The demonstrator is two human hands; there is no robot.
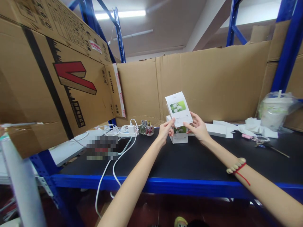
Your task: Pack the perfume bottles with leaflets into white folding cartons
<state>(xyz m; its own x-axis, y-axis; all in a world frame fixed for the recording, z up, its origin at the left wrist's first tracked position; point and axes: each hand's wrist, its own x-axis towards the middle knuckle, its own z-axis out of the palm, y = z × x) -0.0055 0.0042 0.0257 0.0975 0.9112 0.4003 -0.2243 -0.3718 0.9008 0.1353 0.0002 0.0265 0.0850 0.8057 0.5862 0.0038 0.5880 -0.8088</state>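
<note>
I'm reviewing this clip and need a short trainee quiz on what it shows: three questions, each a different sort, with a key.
1. True or false: the left hand and the right hand both touch the raised white box.

2. What is worn on the right forearm?
A) a wristwatch
B) a beaded bracelet
C) a long glove

3. Fill in the blank: the lidded cup stands toward the person's ____ side of the black surface.

Key
1. True
2. B
3. right
</note>
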